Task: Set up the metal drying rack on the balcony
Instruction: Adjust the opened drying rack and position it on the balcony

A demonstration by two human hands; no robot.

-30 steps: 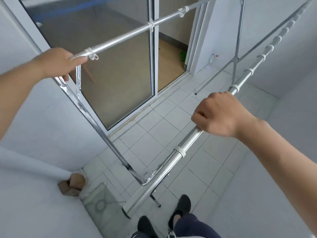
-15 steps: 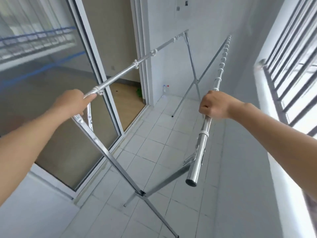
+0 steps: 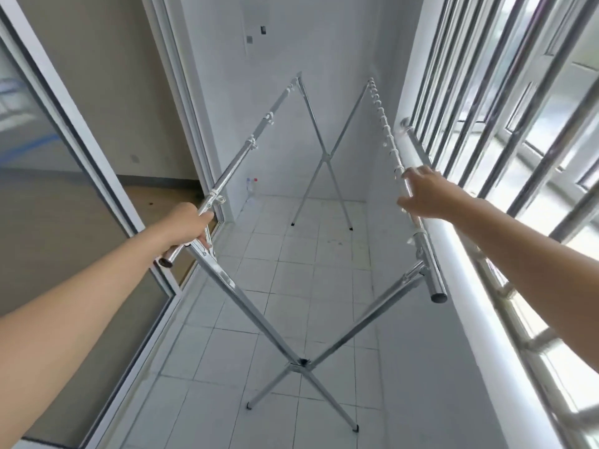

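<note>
Metal drying rack point(image 3: 301, 361) stands unfolded on the tiled balcony floor point(image 3: 291, 280), between the sliding glass door point(image 3: 81, 176) on the left and the barred window point(image 3: 505, 102) on the right. Near X-shaped legs cross low at a black pivot; four feet of the near and far crosses sit on the tiles.

Left hand point(image 3: 184, 225) clenched around the left top rail point(image 3: 246, 150), close to its near open end, just above the joint with the leg. Right hand point(image 3: 421, 196) fingers spread and loosened over the right top rail point(image 3: 424, 254); palm appears to touch the rail, no closed grip. White clips line this rail toward the far wall.

Containers: two small clear bottles point(image 3: 251, 186), one with a red cap, stand on the floor in the far left corner. Contents too small to tell.
</note>
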